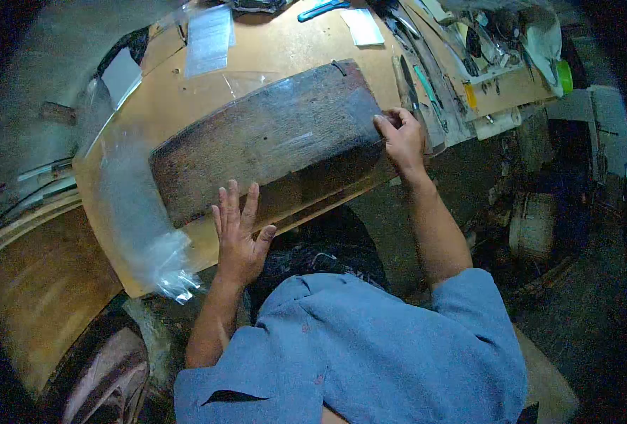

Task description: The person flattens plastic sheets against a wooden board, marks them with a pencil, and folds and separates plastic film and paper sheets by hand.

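Observation:
A long, worn wooden board (271, 131) lies slanted across the table, its face dark and scuffed, with a small dark loop at its far edge. My left hand (239, 237) is open at the near edge, fingers spread and fingertips over the board's lower left part. At the right end, my right hand (403, 140) is closed on the board's edge, thumb toward its face and fingers bent. Just beyond that hand lies a knife (404, 81) with a wooden handle, partly hidden by the fingers.
Crumpled clear plastic (133, 205) covers the left side of the tan tabletop (161, 113). Bagged sheets (209, 41), a white paper pad (363, 27) and a blue cutter (322, 10) lie at the back. Several tools and a cluttered tray (497, 67) fill the right side.

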`<control>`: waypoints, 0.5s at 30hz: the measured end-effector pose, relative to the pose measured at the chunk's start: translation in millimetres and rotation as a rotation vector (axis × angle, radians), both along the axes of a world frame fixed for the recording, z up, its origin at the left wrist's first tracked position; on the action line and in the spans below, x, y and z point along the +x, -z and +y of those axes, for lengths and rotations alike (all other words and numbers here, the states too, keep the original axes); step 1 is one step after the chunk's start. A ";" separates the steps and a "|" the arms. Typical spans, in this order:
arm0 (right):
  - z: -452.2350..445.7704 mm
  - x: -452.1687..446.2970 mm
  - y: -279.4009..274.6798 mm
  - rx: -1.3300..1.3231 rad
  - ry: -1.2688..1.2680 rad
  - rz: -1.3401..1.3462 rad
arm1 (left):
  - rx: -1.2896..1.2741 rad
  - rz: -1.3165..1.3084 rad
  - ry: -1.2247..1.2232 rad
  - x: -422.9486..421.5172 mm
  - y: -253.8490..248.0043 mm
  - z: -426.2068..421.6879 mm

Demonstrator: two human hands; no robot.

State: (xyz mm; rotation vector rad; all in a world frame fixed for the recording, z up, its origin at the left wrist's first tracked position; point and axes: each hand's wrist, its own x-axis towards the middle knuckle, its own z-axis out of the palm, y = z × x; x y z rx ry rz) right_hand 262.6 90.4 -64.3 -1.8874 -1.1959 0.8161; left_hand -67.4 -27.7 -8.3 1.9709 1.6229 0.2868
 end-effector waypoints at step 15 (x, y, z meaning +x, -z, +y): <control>15.0 -0.2 -8.0 0.065 0.001 0.117 | -0.040 -0.080 -0.002 16.0 -6.7 7.4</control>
